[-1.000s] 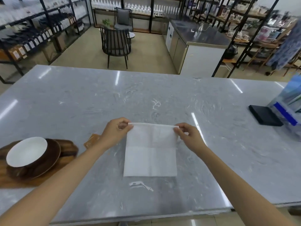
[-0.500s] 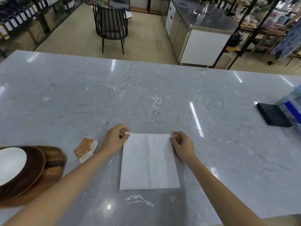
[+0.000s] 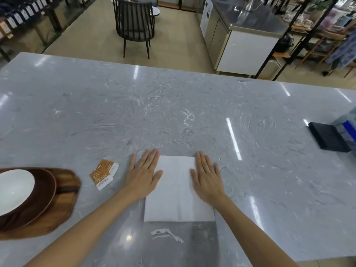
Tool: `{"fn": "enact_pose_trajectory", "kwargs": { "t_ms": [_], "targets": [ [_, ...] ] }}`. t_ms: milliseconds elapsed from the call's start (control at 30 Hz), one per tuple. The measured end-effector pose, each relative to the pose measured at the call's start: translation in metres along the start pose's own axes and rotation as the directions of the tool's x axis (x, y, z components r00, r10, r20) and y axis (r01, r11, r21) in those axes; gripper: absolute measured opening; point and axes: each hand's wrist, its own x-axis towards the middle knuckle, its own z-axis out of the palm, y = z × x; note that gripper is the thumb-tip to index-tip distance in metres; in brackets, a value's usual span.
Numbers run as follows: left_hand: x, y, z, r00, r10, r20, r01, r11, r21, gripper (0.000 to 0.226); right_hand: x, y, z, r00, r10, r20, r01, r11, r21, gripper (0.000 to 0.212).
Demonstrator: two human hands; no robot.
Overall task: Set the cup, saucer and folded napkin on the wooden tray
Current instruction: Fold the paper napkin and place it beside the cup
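Observation:
A white paper napkin [image 3: 178,191] lies folded flat on the grey marble table [image 3: 173,116], near the front edge. My left hand [image 3: 143,175] rests palm down on the napkin's left edge, fingers spread. My right hand [image 3: 207,177] presses flat on its right side. Neither hand holds anything. At the far left a wooden tray [image 3: 61,201] carries a dark brown saucer [image 3: 43,195], with a white dish [image 3: 14,185] resting in it. No cup can be told apart from these.
An orange and white paper wrapper [image 3: 104,174] lies between the tray and my left hand. A black flat box [image 3: 326,136] and a blue and clear package [image 3: 348,125] sit at the right edge. A dark chair [image 3: 134,26] stands beyond the table.
Both hands let go of the napkin's top corners and now lie flat on it with open palms. The napkin went from held up at its top edge to lying flat.

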Motion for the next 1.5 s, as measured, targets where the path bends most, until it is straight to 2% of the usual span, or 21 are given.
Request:
{"fn": "enact_pose_trajectory", "kwargs": {
  "t_ms": [67, 133, 233, 300, 367, 467, 533, 567, 633, 667, 700, 800, 933, 1033, 1100, 1200, 1300, 1367, 1500],
  "targets": [
    [-0.005, -0.005, -0.005, 0.999, 0.013, 0.03, -0.015, 0.999, 0.036, 0.068, -0.005, 0.002, -0.006, 0.999, -0.006, 0.036, 0.004, 0.999, 0.044, 0.065],
    [-0.019, -0.008, -0.012, 0.994, 0.109, 0.012, -0.108, 0.993, -0.047, 0.061, -0.019, 0.005, -0.015, 0.999, -0.032, 0.015, 0.031, 0.995, 0.099, 0.066],
    [-0.065, -0.003, -0.012, 0.921, 0.37, -0.124, -0.388, 0.902, -0.188, 0.057, -0.067, 0.019, -0.024, 0.972, -0.214, -0.095, 0.226, 0.963, 0.146, 0.053],
    [-0.099, -0.001, -0.001, 0.874, 0.465, -0.14, -0.485, 0.853, -0.194, 0.045, -0.101, 0.031, -0.026, 0.93, -0.362, -0.066, 0.368, 0.917, 0.155, 0.043],
    [-0.121, -0.001, 0.006, 0.853, 0.513, -0.1, -0.521, 0.848, -0.095, 0.046, -0.124, 0.041, -0.026, 0.901, -0.434, -0.026, 0.432, 0.889, 0.149, 0.038],
    [-0.135, -0.001, 0.005, 0.854, 0.51, -0.107, -0.516, 0.856, -0.04, 0.047, -0.137, 0.052, -0.024, 0.885, -0.458, -0.082, 0.465, 0.877, 0.122, 0.032],
    [-0.139, -0.001, 0.006, 0.823, 0.548, -0.151, -0.549, 0.835, 0.035, 0.032, -0.138, 0.052, -0.026, 0.865, -0.487, -0.124, 0.495, 0.867, 0.054, 0.028],
    [-0.14, -0.001, 0.004, 0.821, 0.546, -0.165, -0.545, 0.836, 0.054, 0.042, -0.138, 0.051, -0.027, 0.853, -0.503, -0.139, 0.511, 0.859, 0.023, 0.026],
    [-0.142, -0.002, 0.004, 0.859, 0.491, -0.143, -0.495, 0.869, 0.015, 0.071, -0.137, 0.044, -0.032, 0.841, -0.514, -0.167, 0.519, 0.855, -0.015, 0.021],
    [-0.143, -0.003, 0.003, 0.871, 0.465, -0.162, -0.472, 0.882, -0.004, 0.074, -0.137, 0.04, -0.034, 0.849, -0.494, -0.187, 0.502, 0.865, -0.004, 0.02],
    [-0.144, -0.002, 0.001, 0.874, 0.45, -0.184, -0.46, 0.888, -0.012, 0.072, -0.138, 0.036, -0.037, 0.864, -0.458, -0.21, 0.473, 0.88, 0.029, 0.021],
    [-0.145, 0.003, 0.0, 0.876, 0.403, -0.265, -0.428, 0.903, -0.04, 0.044, -0.14, 0.022, -0.051, 0.881, -0.377, -0.288, 0.428, 0.893, 0.139, 0.021],
    [-0.147, 0.02, -0.005, 0.907, 0.274, -0.319, -0.322, 0.941, -0.107, 0.04, -0.141, 0.005, -0.064, 0.86, -0.376, -0.344, 0.44, 0.889, 0.13, 0.017],
    [-0.139, 0.032, -0.009, 0.903, 0.216, -0.371, -0.283, 0.949, -0.137, 0.029, -0.138, -0.002, -0.07, 0.882, -0.331, -0.334, 0.409, 0.891, 0.197, 0.016],
    [-0.131, 0.033, -0.017, 0.912, 0.114, -0.393, -0.228, 0.939, -0.257, 0.016, -0.135, -0.004, -0.078, 0.893, -0.3, -0.335, 0.395, 0.88, 0.264, 0.017],
    [-0.122, 0.025, -0.039, 0.937, -0.014, -0.348, -0.183, 0.831, -0.526, 0.013, -0.13, -0.003, -0.099, 0.918, -0.217, -0.331, 0.349, 0.838, 0.42, 0.019],
    [-0.117, 0.018, -0.081, 0.914, -0.101, -0.392, -0.226, 0.676, -0.702, 0.02, -0.123, -0.003, -0.13, 0.924, -0.172, -0.342, 0.322, 0.833, 0.45, 0.015],
    [-0.114, 0.019, -0.112, 0.892, -0.165, -0.422, -0.264, 0.567, -0.78, 0.014, -0.119, -0.004, -0.151, 0.915, -0.126, -0.384, 0.32, 0.805, 0.499, 0.012],
    [-0.106, 0.022, -0.156, 0.858, -0.208, -0.47, -0.346, 0.442, -0.828, 0.006, -0.107, -0.013, -0.181, 0.92, -0.033, -0.391, 0.318, 0.648, 0.692, 0.006]
  ]
}}
